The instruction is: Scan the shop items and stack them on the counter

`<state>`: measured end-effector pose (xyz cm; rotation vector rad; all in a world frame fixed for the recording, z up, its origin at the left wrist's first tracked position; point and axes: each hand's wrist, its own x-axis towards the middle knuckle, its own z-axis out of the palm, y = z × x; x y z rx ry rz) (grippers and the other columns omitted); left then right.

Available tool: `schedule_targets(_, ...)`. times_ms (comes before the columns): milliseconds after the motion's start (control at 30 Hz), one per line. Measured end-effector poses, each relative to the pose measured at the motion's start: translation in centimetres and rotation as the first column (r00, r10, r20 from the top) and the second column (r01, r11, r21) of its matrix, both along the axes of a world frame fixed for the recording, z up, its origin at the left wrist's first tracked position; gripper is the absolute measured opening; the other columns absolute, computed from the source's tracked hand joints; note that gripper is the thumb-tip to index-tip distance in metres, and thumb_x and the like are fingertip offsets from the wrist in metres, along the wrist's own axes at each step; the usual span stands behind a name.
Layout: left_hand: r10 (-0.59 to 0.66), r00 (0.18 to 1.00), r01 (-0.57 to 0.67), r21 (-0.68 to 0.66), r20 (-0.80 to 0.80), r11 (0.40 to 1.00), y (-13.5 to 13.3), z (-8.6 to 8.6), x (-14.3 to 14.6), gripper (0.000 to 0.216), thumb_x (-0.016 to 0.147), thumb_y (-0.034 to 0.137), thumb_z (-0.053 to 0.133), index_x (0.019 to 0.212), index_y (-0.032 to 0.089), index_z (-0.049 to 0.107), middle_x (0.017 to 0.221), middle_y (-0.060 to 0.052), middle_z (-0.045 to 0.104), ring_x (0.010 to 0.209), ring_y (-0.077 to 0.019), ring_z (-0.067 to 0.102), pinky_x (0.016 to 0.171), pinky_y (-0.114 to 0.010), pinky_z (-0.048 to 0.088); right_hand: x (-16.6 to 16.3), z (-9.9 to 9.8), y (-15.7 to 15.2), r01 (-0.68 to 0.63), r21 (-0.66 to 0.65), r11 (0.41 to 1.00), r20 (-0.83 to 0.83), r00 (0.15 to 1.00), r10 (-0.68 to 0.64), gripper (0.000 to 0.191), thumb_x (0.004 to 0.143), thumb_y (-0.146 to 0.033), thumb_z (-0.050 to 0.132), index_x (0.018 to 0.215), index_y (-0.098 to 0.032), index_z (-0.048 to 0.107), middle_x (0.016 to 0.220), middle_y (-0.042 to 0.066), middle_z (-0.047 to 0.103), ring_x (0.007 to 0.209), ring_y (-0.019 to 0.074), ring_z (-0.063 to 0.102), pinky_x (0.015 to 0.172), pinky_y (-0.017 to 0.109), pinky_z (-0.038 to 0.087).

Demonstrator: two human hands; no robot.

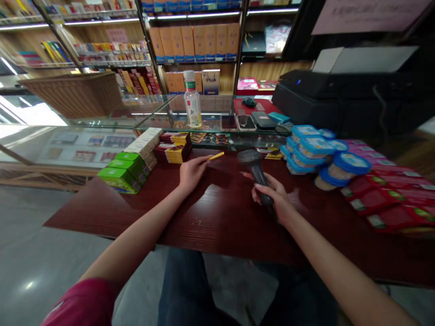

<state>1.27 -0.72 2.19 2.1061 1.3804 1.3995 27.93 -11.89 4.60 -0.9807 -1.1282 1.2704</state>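
Observation:
My left hand [193, 173] pinches a thin yellow-edged packet [216, 156] by one end, just above the dark red tabletop [217, 217]. The packet is seen edge-on, so its face is hidden. It resembles those in the stacked yellow-and-maroon packets [174, 151], which stand close to the left of that hand. Wrapped around the handle of a dark barcode scanner [257, 174] is my right hand [277, 194]. The scanner's head points away from me, toward the back of the table.
Green boxes [124, 172] and pale boxes [144, 145] line the left side. Blue-lidded tubs [307, 149] and red packages [390, 199] crowd the right. Behind, a glass case [159, 117] bears a clear bottle [193, 106] and a phone [246, 122].

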Motion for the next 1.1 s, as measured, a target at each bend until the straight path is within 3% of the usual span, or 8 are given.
schedule_targets(133, -0.143, 0.912, 0.196, 0.101, -0.385, 0.975, 1.6, 0.8, 6.7, 0.031, 0.099, 0.025, 0.060, 0.126, 0.033, 0.074, 0.128, 0.000, 0.075, 0.114, -0.0225, 0.074, 0.096, -0.032, 0.058, 5.1, -0.2, -2.2, 0.161, -0.053, 0.986, 0.018, 0.987, -0.160, 0.042, 0.076, -0.039, 0.084, 0.110, -0.020, 0.067, 0.132, 0.015, 0.072, 0.055, 0.0102, 0.058, 0.047, 0.027, 0.046)
schedule_targets(233, -0.207, 0.816, 0.318, 0.119, -0.540, 0.941, 3.5, 1.2, 13.0, 0.034, 0.100, 0.020, 0.057, 0.128, 0.029, 0.073, 0.134, -0.005, 0.071, 0.125, -0.0237, 0.068, 0.107, -0.035, 0.053, 7.9, -0.9, -4.0, 0.202, -0.083, 0.976, 0.032, 0.979, -0.200, 0.050, 0.074, -0.039, 0.087, 0.115, -0.021, 0.064, 0.131, 0.014, 0.072, 0.057, 0.0119, 0.061, 0.051, 0.029, 0.050)
schedule_targets(400, -0.104, 0.753, 0.199, 0.074, -0.649, 0.977, 5.5, 0.8, 20.9, 0.036, 0.102, 0.018, 0.051, 0.131, 0.020, 0.072, 0.128, -0.017, 0.073, 0.117, -0.0328, 0.072, 0.097, -0.043, 0.058, 9.6, -1.9, -5.4, 0.173, -0.114, 0.978, 0.025, 0.985, -0.171, 0.052, 0.075, -0.039, 0.085, 0.120, -0.022, 0.061, 0.130, 0.013, 0.073, 0.059, 0.0133, 0.062, 0.053, 0.029, 0.051)
schedule_targets(600, -0.101, 0.743, 0.176, 0.047, -0.661, 0.983, 6.6, -0.1, 23.2, 0.038, 0.101, 0.016, 0.050, 0.133, 0.024, 0.069, 0.137, -0.014, 0.068, 0.125, -0.0280, 0.068, 0.103, -0.041, 0.056, 9.4, -2.6, -5.0, 0.118, -0.111, 0.987, 0.013, 0.993, -0.117, 0.058, 0.073, -0.038, 0.085, 0.123, -0.024, 0.061, 0.122, 0.011, 0.076, 0.061, 0.0139, 0.063, 0.057, 0.030, 0.053)
schedule_targets(733, -0.173, 0.723, 0.298, 0.076, -0.669, 0.952, 6.3, 0.3, 20.0, 0.056, 0.095, 0.013, 0.059, 0.150, 0.016, 0.052, 0.154, -0.014, 0.054, 0.146, -0.0242, 0.050, 0.124, -0.041, 0.038, 9.2, -2.1, -5.0, 0.098, -0.130, 0.987, 0.002, 0.995, -0.099, 0.057, 0.071, -0.037, 0.086, 0.121, -0.023, 0.063, 0.123, 0.012, 0.076, 0.061, 0.0132, 0.063, 0.057, 0.030, 0.053)
schedule_targets(833, -0.098, 0.758, 0.273, 0.177, -0.645, 0.946, 5.1, 1.2, 14.1, 0.063, 0.095, 0.011, 0.050, 0.158, 0.015, 0.040, 0.163, -0.012, 0.042, 0.155, -0.0217, 0.035, 0.130, -0.041, 0.027, 8.5, -0.9, -4.8, 0.038, -0.119, 0.992, 0.001, 0.999, -0.038, 0.052, 0.074, -0.035, 0.085, 0.121, -0.023, 0.065, 0.130, 0.013, 0.073, 0.064, 0.0137, 0.065, 0.057, 0.029, 0.053)
schedule_targets(967, 0.153, 0.822, 0.025, 0.304, -0.548, 0.952, 2.9, 2.1, 3.2, 0.070, 0.094, 0.009, 0.042, 0.162, 0.019, 0.032, 0.168, -0.007, 0.033, 0.159, -0.0199, 0.025, 0.132, -0.042, 0.019, 5.2, 0.6, -2.6, -0.117, -0.108, 0.987, 0.029, 0.992, 0.120, 0.045, 0.076, -0.035, 0.081, 0.117, -0.020, 0.072, 0.130, 0.014, 0.073, 0.066, 0.0146, 0.065, 0.057, 0.029, 0.053)
schedule_targets(1100, 0.423, 0.819, -0.295, 0.349, -0.387, 0.890, 1.7, 1.5, -6.6, 0.075, 0.089, 0.003, 0.039, 0.162, 0.017, 0.032, 0.169, -0.009, 0.030, 0.160, -0.0202, 0.020, 0.133, -0.044, 0.019, -0.9, 0.8, 1.3, -0.272, -0.074, 0.959, -0.019, 0.962, 0.272, 0.042, 0.072, -0.032, 0.080, 0.112, -0.019, 0.075, 0.136, 0.014, 0.070, 0.069, 0.0138, 0.066, 0.057, 0.026, 0.051)
